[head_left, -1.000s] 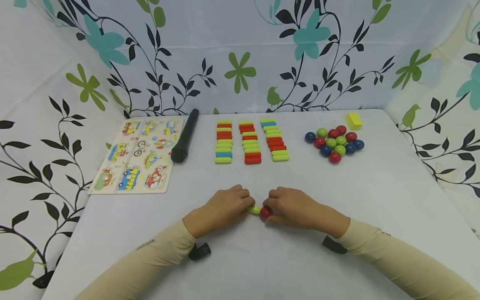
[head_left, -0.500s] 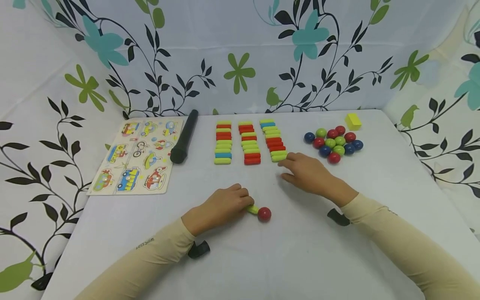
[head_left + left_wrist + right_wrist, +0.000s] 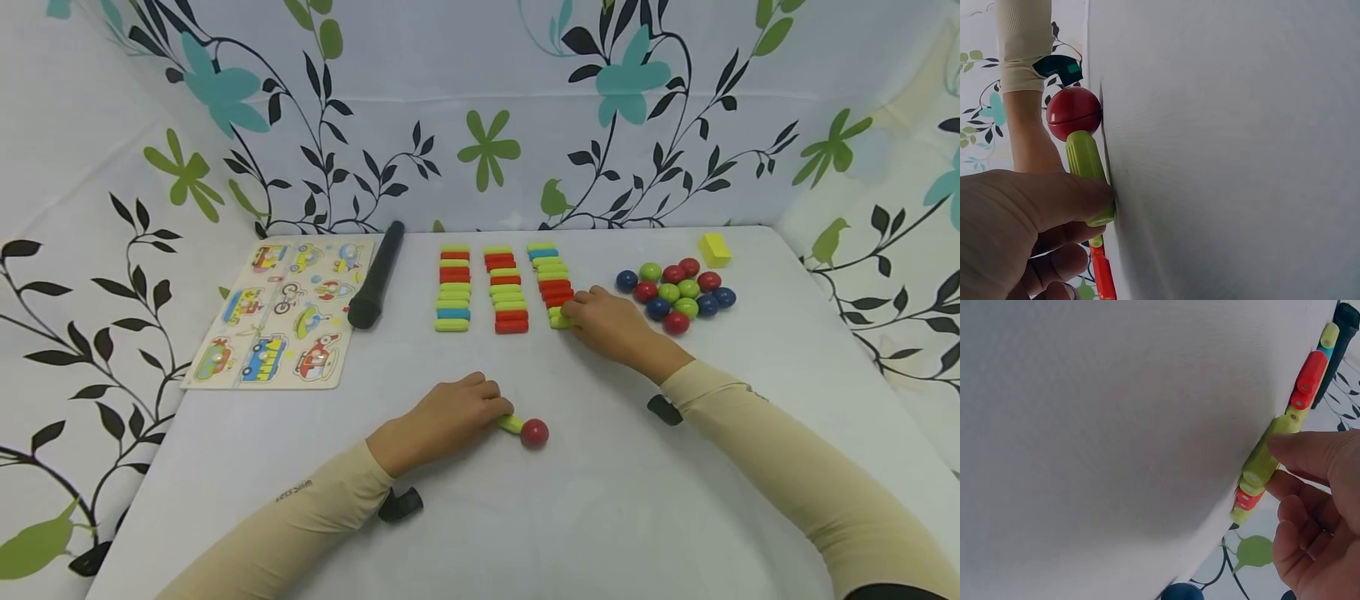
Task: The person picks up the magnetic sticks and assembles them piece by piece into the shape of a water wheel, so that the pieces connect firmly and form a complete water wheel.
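Observation:
My left hand [image 3: 450, 417] pinches a ribbed light-green stick [image 3: 1087, 156] between thumb and fingers, low over the white table. At the stick's far end sits a red ball [image 3: 535, 433]; the two touch, though whether they are joined I cannot tell. Farther back, my right hand [image 3: 611, 327] reaches to the near end of the rightmost column of coloured sticks [image 3: 551, 267]. Its thumb and index finger are on a light-green stick [image 3: 1263, 456] there, pinching it. In the head view the fingers partly cover that stick.
Two more columns of sticks [image 3: 453, 287] lie to the left. Red, green and blue balls [image 3: 687, 288] cluster at the back right, near a yellow block [image 3: 715, 250]. A dark microphone-shaped object [image 3: 378, 275] rests beside a vehicle puzzle board [image 3: 273, 317] on the left.
My right hand has let go of the red ball, moved back and right to the rightmost column, and taken hold of its near green stick. My left hand keeps its place.

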The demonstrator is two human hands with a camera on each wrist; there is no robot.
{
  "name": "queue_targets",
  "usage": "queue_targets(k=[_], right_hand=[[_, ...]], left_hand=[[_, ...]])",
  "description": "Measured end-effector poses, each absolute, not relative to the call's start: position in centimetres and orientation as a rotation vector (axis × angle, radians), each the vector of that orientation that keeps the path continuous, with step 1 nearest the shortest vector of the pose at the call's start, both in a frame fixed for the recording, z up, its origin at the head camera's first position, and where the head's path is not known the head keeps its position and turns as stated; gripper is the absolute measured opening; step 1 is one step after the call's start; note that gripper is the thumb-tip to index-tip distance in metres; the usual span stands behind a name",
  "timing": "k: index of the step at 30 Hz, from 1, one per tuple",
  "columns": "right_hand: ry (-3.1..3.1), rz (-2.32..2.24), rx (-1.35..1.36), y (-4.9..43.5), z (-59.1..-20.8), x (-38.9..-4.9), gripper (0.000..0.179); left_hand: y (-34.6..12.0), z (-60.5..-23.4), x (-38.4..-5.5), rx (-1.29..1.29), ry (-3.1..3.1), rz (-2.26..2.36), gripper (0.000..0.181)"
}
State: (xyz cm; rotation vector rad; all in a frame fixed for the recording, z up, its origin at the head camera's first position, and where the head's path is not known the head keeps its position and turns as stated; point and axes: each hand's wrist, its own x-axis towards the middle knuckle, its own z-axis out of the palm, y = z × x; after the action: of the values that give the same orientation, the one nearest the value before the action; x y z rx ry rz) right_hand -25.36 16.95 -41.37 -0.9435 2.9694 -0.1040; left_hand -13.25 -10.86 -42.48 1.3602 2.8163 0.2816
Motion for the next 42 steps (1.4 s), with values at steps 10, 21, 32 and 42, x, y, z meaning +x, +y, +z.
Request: queue_targets(k=[10,21,32,42], right_hand=[[2.849,-0.139,-0.823,17.0,-41.6,-24.9,0.032],[2.575,-0.149,-1.366,15.9,-40.4,-22.1,0.031],[2.397,0.049,-1.684,13.1,-38.9,-19.2,0.035],[2.423,-0.005,-1.667,13.1,-39.2,-18.9,0.034]], left_hand=[[-10.9,-42.8,-13.1,1.372,2.835,0.270,0.025],[-10.6,-42.6,-13.2,1.321,2.836,0.271,0.026],[-10.5,-42.3,-13.3,1.392,2.858,0.264,0.023],[-10.6,-42.3,-13.3,1.421,2.851,0.255,0.024]])
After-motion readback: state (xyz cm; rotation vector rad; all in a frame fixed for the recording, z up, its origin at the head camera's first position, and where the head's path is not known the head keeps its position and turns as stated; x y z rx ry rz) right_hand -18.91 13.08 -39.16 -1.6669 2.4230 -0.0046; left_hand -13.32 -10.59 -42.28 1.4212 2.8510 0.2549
